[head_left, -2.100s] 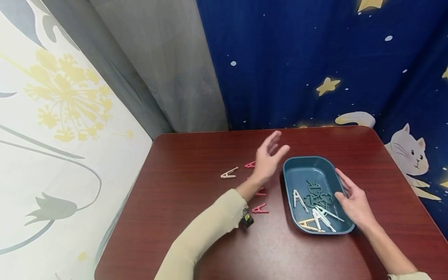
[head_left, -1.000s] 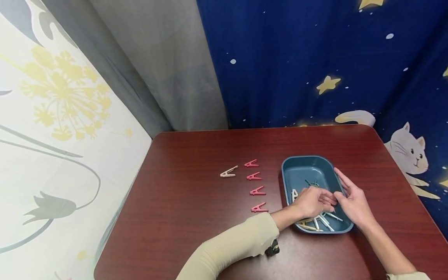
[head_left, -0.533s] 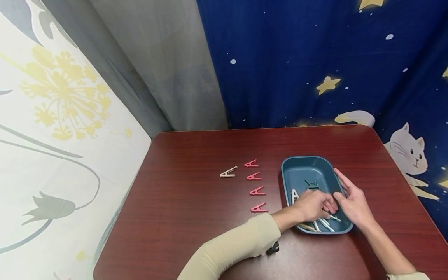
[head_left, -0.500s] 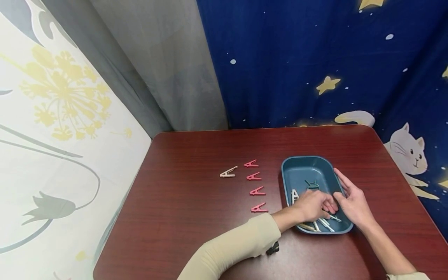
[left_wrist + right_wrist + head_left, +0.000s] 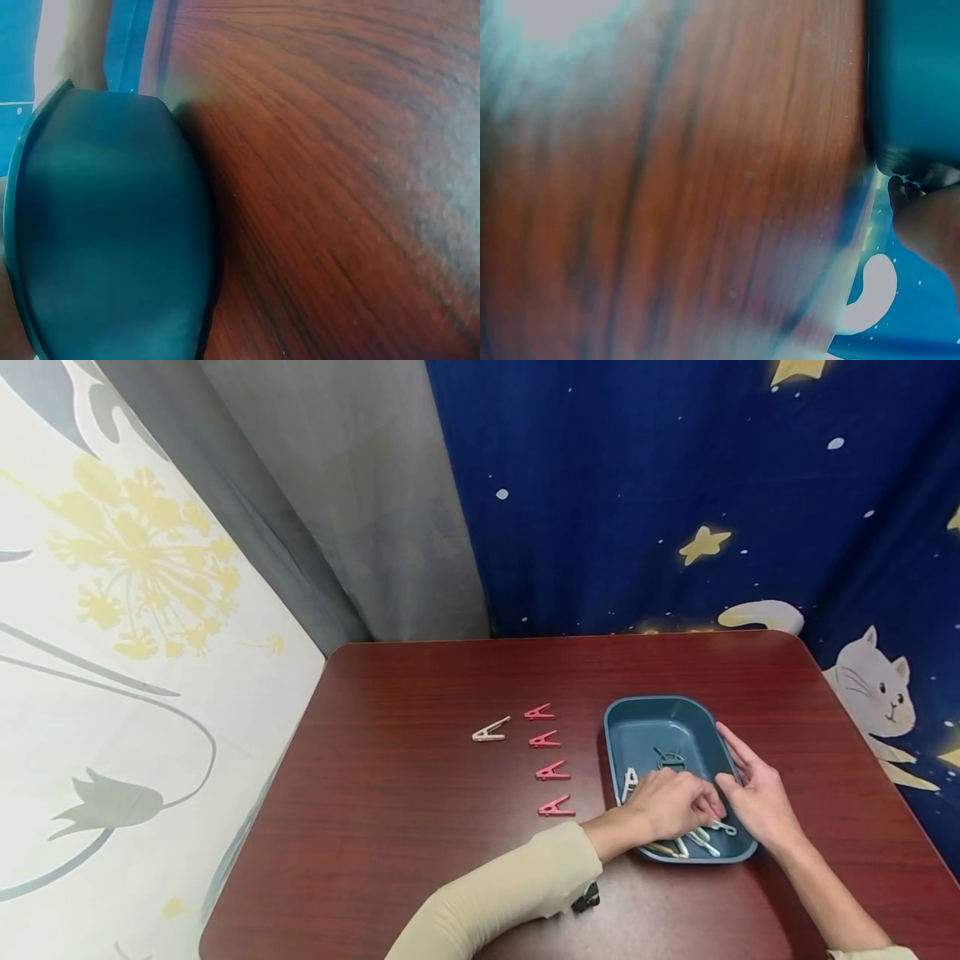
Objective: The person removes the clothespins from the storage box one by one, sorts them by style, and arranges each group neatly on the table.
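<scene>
My left hand [image 5: 671, 803] reaches down into the blue-green plastic tray [image 5: 660, 700], its fingers bent among the clothespins. A pale mint clothespin [image 5: 726, 829] sticks out from under the fingertips; I cannot tell whether they pinch it. White and yellowish clothespins lie partly covered by this hand, and a white clothespin [image 5: 628, 783] leans at the tray's left wall. Dark green clip pieces [image 5: 670, 760] show just beyond the knuckles. My right hand [image 5: 761, 797] holds the tray's right side, thumb at the rim and fingers along the outer wall.
Left of the tray, red clothespins, one of them the nearest red clothespin [image 5: 555, 807], form a column on the brown table [image 5: 397, 827]. A cream clothespin [image 5: 491, 731] lies left of the farthest ones. Curtains [image 5: 570, 527] hang behind the table.
From above the table, my left hand has moved right and down into the tray. Over the last half second its fingers curl more and clothespins under it shift. The right hand keeps its hold.
</scene>
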Tool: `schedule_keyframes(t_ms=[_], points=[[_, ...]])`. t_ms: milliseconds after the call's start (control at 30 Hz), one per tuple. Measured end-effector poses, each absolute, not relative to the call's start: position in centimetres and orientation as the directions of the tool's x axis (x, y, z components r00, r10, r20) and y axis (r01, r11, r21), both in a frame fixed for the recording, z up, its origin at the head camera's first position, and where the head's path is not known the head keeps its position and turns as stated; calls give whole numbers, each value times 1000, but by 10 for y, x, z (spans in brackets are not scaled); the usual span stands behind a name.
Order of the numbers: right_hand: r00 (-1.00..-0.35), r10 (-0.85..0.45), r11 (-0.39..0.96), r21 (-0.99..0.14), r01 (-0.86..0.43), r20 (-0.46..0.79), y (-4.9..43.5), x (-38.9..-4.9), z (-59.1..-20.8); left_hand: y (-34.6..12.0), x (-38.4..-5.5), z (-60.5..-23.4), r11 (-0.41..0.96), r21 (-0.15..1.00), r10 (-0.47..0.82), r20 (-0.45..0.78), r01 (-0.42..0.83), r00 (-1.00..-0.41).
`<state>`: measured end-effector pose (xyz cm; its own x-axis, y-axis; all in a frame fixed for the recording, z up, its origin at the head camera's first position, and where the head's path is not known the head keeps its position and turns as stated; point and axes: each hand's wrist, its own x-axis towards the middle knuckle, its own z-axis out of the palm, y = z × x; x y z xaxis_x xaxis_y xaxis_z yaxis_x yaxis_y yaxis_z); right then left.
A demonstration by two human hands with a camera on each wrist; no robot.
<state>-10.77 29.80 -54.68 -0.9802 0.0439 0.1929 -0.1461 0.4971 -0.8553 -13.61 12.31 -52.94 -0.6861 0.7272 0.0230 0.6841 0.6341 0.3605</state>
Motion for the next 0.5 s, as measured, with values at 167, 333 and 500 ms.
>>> schedule_keyframes(t_ms=[167, 333, 500], points=[[-976, 38, 465, -868, -172, 214, 297, -108, -548, 124, -137, -530, 630, 412, 701, 63, 658, -710], [-977, 35, 459, -872, -170, 209, 297, -107, -549, 124, -136, -530, 620, 462, 669, 109, 634, -735], [-979, 43, 485, -861, -156, 201, 298, -107, -549, 124, -134, -530, 651, 485, 602, 139, 584, -786]])
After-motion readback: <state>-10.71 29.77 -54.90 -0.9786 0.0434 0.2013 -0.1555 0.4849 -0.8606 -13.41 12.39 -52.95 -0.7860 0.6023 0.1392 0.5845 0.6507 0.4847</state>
